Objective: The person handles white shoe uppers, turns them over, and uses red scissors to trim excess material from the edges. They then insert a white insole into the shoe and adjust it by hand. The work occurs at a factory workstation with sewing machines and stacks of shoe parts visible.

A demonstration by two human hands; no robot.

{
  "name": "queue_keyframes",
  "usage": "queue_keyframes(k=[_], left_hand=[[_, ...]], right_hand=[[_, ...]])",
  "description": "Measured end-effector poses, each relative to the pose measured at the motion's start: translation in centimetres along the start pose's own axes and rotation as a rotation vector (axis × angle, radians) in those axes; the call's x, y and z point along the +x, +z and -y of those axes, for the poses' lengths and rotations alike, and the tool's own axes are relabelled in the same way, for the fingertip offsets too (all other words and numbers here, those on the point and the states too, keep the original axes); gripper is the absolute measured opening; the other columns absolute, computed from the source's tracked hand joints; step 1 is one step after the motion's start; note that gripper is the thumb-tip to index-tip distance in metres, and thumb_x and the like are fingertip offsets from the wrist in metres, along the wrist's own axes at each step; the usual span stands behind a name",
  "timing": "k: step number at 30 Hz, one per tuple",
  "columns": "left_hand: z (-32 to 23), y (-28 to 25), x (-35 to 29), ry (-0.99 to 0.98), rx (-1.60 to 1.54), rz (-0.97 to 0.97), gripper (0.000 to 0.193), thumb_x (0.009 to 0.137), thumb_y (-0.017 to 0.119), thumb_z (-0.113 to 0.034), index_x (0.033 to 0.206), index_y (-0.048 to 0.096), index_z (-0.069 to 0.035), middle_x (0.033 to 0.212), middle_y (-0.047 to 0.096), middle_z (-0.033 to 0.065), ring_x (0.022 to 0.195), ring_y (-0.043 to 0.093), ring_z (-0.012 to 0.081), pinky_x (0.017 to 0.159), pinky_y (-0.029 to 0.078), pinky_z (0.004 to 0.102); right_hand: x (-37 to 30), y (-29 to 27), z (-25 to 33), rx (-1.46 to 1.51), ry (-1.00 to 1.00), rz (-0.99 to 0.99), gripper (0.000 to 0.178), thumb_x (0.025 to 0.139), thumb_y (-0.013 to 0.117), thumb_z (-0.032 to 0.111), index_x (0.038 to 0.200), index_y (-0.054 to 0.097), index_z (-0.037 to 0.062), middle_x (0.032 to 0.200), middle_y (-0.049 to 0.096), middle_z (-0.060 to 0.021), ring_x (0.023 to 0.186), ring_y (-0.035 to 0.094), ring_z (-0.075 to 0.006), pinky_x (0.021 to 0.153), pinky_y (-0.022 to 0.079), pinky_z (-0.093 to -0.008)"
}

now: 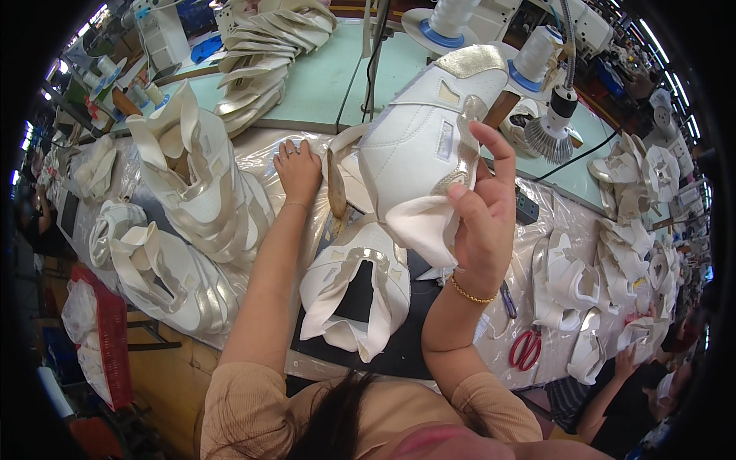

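Observation:
My right hand [487,203] holds up a white shoe upper [410,157] with gold trim, its thumb pressed on the pale lining and its index finger raised. Some of that hand's fingers are hidden behind the upper. My left hand [297,172] rests flat on the plastic-covered table, fingers stretched and holding nothing. Between the hands is a long brownish piece [336,184] whose kind I cannot make out. Below them, another shoe upper [360,291] lies on a dark board [418,349], its opening toward me.
Nested uppers [203,192] stand at the left, and a pile of pale pieces [264,57] lies farther back. Red-handled scissors [526,349] and more uppers [563,276] are at the right. A lamp [553,130] and thread cones [534,57] stand beyond. A co-worker's hand [625,360] shows at lower right.

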State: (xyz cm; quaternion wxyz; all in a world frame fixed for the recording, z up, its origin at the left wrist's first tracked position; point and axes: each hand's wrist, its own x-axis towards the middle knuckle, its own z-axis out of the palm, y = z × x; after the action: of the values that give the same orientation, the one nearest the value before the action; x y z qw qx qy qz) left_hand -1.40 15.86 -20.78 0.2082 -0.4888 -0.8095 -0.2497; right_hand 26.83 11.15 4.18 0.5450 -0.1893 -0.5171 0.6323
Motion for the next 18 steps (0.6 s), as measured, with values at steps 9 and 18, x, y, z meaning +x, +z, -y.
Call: queue_keyframes(k=[9,18], left_hand=[[-0.16,-0.30,0.00,0.000,0.003,0.007,0.031,0.085,0.053,-0.021,0.110,0.062,-0.005,0.126,0.055,0.0266,0.123,0.047,0.0424,0.103,0.033,0.0570],[-0.19,-0.02,0.19,-0.024,0.006,0.022,0.030,0.085,0.053,-0.020,0.108,0.062,-0.004,0.127,0.054,0.0272,0.123,0.048,0.0426,0.103,0.033,0.0572]], right_hand=[[-0.11,0.15,-0.34,-0.015,-0.013,0.023,0.066,0.080,0.063,0.006,0.138,0.033,0.0034,0.126,0.052,-0.0185,0.116,0.054,-0.0230,0.100,0.041,-0.0339],[0.05,0.31,-0.74,-0.038,0.002,-0.018,0.065,0.079,0.065,0.006,0.138,0.035,0.0041,0.127,0.052,-0.0176,0.116,0.053,-0.0216,0.099,0.042,-0.0324]])
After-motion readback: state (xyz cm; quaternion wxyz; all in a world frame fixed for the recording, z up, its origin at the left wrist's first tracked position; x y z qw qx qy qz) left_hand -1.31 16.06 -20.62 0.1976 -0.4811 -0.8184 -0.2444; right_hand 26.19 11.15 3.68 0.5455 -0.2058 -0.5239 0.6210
